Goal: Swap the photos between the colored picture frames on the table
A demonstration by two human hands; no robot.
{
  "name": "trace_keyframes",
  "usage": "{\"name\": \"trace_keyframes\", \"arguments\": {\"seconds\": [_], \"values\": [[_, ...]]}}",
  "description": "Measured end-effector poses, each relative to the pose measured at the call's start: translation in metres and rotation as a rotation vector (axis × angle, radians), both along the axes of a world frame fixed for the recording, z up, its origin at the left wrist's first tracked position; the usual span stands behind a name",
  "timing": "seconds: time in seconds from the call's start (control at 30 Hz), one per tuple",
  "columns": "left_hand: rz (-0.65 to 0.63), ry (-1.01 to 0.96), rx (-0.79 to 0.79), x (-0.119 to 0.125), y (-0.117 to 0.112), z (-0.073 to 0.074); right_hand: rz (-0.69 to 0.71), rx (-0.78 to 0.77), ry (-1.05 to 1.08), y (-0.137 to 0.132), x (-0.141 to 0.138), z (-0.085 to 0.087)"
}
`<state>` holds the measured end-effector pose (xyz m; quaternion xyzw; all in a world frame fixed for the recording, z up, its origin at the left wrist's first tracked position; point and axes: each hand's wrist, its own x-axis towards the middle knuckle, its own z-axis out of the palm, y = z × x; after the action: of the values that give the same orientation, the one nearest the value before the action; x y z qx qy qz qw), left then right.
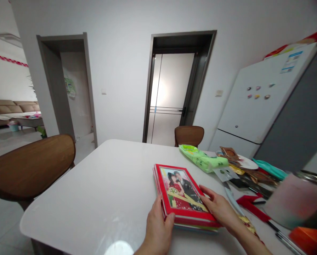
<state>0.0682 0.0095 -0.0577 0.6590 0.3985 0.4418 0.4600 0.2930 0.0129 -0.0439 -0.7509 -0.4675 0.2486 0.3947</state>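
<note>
A red photo frame [188, 215] with a picture of two people in red and dark clothes lies face up near the front right of the white table. Beneath it show the thin edges of other flat things, one of them greenish [198, 228]. My left hand [158, 225] grips the near left corner, thumb on the front edge and fingers along the left side. On the opposite side, my right hand [219, 205] holds the right edge, its fingertips resting on the frame's border. Part of the right edge is hidden by that hand.
Right of the frame lie a green plastic packet [203, 159], a teal item [271, 169], a red-handled tool [254, 209], pens [288, 242] and a large pinkish jar [296, 198]. Wooden chairs [33, 166] stand around the table [94, 191]. A white fridge [259, 106] stands behind.
</note>
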Motion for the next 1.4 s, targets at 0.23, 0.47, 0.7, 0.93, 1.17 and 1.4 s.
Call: {"name": "trace_keyframes", "arguments": {"seconds": [0.23,0.47,0.7,0.93,1.17,1.4], "values": [[-0.107,-0.086,-0.13,-0.002,-0.002,-0.013,-0.099,-0.029,0.266,-0.022,-0.003,-0.006],[0.055,-0.022,-0.13,-0.031,0.033,-0.026,0.028,0.063,0.536,0.007,-0.06,-0.018],[0.309,0.062,-0.128,-0.11,0.108,-0.027,0.329,0.119,0.594,0.102,-0.152,-0.016],[0.465,0.052,-0.138,-0.158,0.14,-0.024,0.456,0.131,0.445,0.154,-0.207,-0.013],[0.565,-0.099,-0.164,-0.179,0.135,0.005,0.216,0.24,0.191,0.155,-0.196,-0.004],[0.376,-0.319,0.012,-0.143,0.093,0.094,0.552,0.64,0.512,0.084,-0.244,0.07]]}}
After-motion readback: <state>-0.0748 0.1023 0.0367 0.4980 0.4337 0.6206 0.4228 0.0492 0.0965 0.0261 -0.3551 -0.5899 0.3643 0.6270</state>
